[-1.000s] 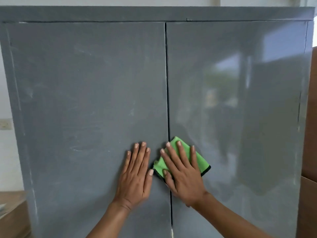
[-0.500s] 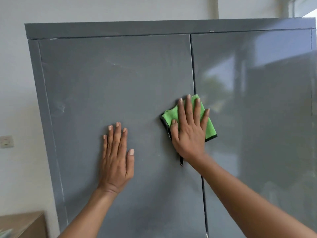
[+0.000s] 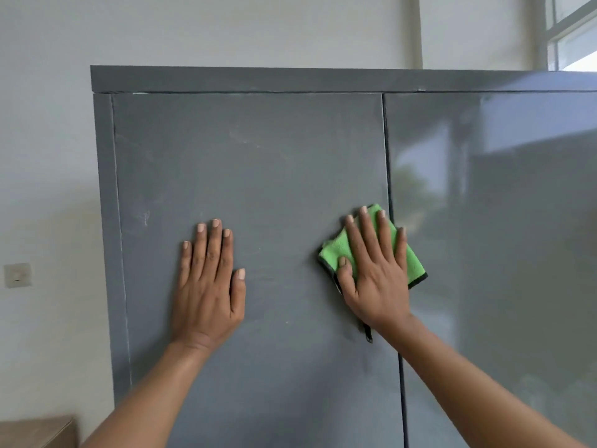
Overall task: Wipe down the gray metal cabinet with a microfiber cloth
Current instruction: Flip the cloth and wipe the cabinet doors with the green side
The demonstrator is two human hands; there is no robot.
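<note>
The gray metal cabinet fills most of the view, its two closed doors meeting at a vertical seam right of centre. A folded green microfiber cloth with a black edge lies flat against the left door, right beside the seam. My right hand presses on the cloth with straight, spread fingers. My left hand rests flat on the left door, fingers straight, well to the left of the cloth. Faint smears show on the left door's upper part.
A pale wall stands left of the cabinet with a wall switch on it. A brown box or furniture top sits at the bottom left. A window is at the top right, and the right door reflects it.
My right hand has carried the cloth up from the seam lower down onto the left door. My left hand has slid left, away from the cloth. The view has tilted up and left.
</note>
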